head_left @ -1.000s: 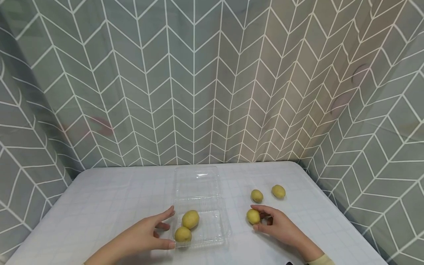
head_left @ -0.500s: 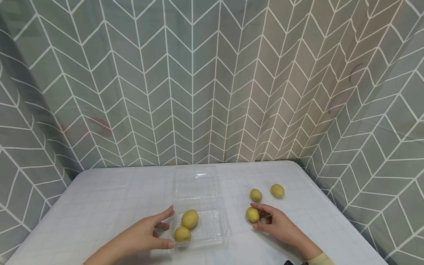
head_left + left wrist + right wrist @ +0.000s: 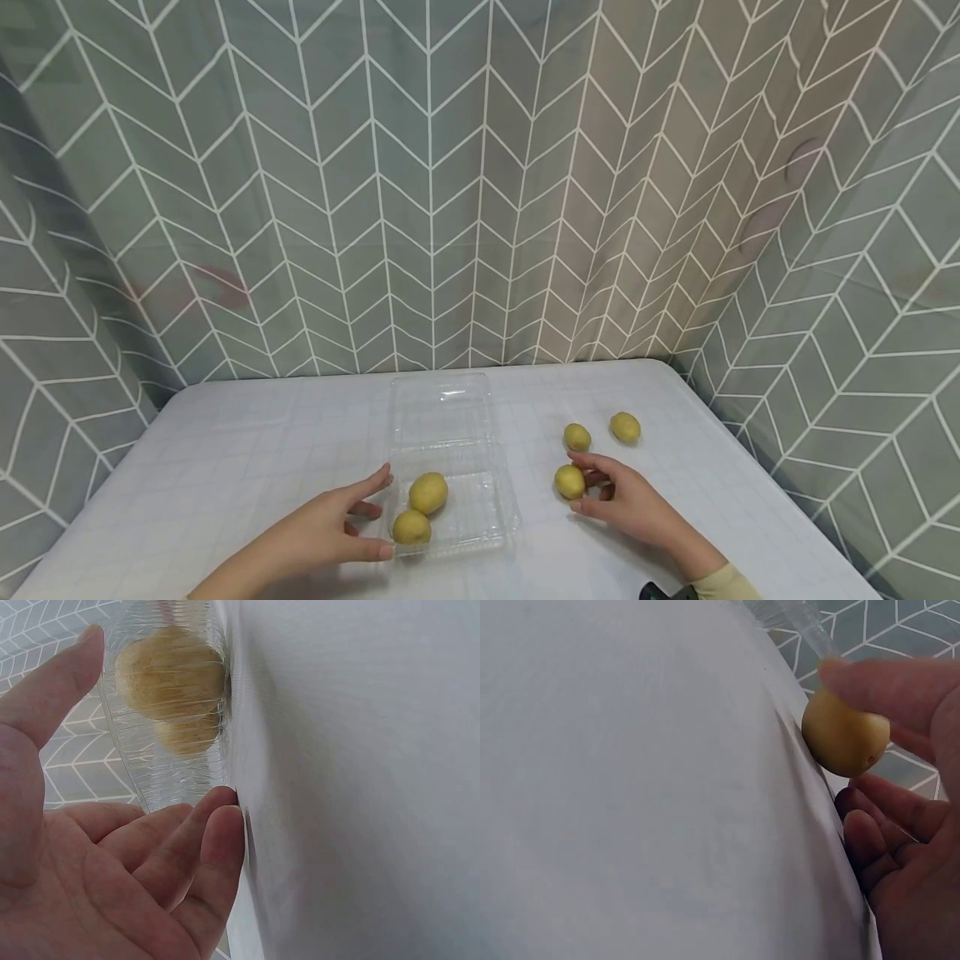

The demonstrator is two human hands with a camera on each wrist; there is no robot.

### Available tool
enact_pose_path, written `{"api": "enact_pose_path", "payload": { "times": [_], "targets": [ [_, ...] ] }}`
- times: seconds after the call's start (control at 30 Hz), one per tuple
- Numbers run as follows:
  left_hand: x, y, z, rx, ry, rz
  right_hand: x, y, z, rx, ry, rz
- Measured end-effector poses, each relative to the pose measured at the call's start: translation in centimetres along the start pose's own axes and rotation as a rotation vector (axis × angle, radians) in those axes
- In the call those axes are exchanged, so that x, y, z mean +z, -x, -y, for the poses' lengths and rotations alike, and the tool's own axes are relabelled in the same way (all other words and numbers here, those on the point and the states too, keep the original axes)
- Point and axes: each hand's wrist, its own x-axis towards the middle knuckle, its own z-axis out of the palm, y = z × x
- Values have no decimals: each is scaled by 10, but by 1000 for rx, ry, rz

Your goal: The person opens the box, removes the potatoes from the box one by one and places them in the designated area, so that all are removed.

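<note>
A clear plastic clamshell container (image 3: pixel 480 540) lies with its lid folded back on the white table. Two potatoes sit in its left part, a larger potato (image 3: pixel 428 493) touching another potato (image 3: pixel 412 528). My left hand (image 3: pixel 337 525) is beside the container's left wall, thumb and index finger spread along the edge, palm facing it. To the right, my right hand (image 3: pixel 626 504) has thumb and fingers curved around a potato (image 3: pixel 844 739) low at the cloth. The thumb overlaps the potato's side in the right wrist view; its far side is hidden.
Two more potatoes lie behind my right hand, a small potato (image 3: pixel 577 437) and a larger potato (image 3: pixel 625 427). The white cloth-covered table (image 3: pixel 262 442) ends at a grey curtain (image 3: pixel 450 208) with white chevron lines. A dark object (image 3: pixel 663 591) shows by the right sleeve.
The head view has shifted slightly. My right index finger and thumb have changed place a little around the potato; my left hand stays by the container.
</note>
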Motion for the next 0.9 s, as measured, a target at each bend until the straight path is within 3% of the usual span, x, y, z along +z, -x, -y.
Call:
{"api": "enact_pose_path", "payload": {
  "times": [0.3,0.6,0.9],
  "targets": [
    [0,0,2,6,9,-10,-11,-2,10,-34,-99,-116],
    [-1,0,2,11,4,-13,-14,-14,28,-122,-86,-85],
    [-1,0,1,25,34,0,-7,-33,52,-134,-114,14]
  ]
}}
